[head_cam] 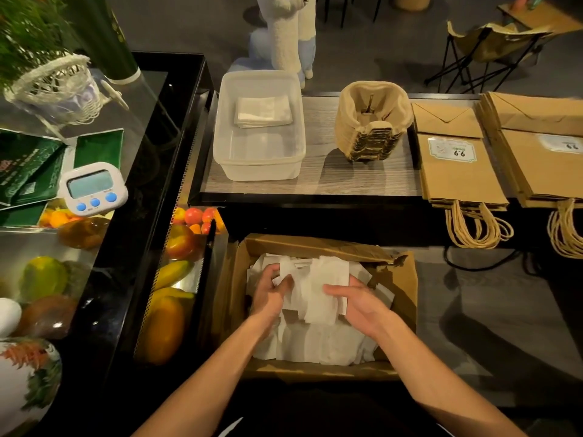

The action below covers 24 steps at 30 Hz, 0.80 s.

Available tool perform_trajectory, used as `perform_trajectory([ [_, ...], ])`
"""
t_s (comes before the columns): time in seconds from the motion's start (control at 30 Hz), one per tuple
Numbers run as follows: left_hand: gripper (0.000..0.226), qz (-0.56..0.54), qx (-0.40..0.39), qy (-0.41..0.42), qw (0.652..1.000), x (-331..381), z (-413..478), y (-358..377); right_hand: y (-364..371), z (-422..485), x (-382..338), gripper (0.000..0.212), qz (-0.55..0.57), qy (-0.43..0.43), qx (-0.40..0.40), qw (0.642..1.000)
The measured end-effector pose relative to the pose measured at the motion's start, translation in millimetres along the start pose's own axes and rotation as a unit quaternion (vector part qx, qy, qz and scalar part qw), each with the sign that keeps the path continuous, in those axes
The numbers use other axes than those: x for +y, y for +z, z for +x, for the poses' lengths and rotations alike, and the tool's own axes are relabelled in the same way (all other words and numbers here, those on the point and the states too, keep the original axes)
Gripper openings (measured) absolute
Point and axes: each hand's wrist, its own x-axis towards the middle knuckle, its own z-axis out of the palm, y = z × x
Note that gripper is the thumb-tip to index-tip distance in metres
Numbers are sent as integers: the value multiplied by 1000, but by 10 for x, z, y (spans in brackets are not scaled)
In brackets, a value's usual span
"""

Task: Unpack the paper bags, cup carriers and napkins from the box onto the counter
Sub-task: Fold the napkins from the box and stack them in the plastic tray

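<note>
Left hand [271,294] and right hand [359,302] dig into the cardboard box [403,279], each grip apparently pinching loose napkins [318,342]; paper bags [457,171] and cup carriers [372,127] already line the surface [321,178].

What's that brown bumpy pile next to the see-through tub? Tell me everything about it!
It is a stack of cup carriers, tan, seemingly moulded paper pulp. Many are nested, their edges showing as thin layers in front. The top one has cup hollows and a slotted middle ridge. It stands upright on the grey counter, between the clear tub and the paper bags.
</note>
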Motion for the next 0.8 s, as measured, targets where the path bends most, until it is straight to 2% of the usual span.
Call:
perform_trajectory([
  [0.1,21,11,-6,-6,1000,3,13,-11,7,-55,-71,56,105,-20,-17,994],
  [0.17,20,8,-13,-32,999,36,1,-12,45,-78,-111,55,92,-6,-20,996],
  [0.27,25,-77,-40,-78,993,75,-7,-26,82,-58,-99,53,73,15,-15,997],
  [0.3,29,-92,-53,-79,991,85,-13,-27,76,-42,-81,53,73,18,-16,997],
  [0.4,64,-92,-79,-86,989,35,-15,-35,99,-18,-21,56,28,18,-10,999],
  [0.43,67,-94,-88,-90,988,4,-4,-42,117,-12,7,60,12,16,-5,1000],
  [0.5,45,-78,-91,-93,988,49,-34,-45,170,-11,46,75,-20,14,35,999],
  [0.53,30,-75,-84,-92,989,54,-29,-42,185,-11,57,76,-42,8,54,998],
  [0.57,24,-76,-83,-90,990,58,-20,-43,198,-17,59,68,-63,2,67,996],
  [0.63,26,-65,-76,-91,991,77,-38,-49,234,-43,49,43,-104,-4,79,991],
  [0.67,28,-63,-70,-92,991,63,-25,-53,234,-46,52,39,-116,-9,80,990],
  [0.8,28,-77,-21,-92,993,43,8,-55,226,-44,33,44,-130,-41,100,986],
])
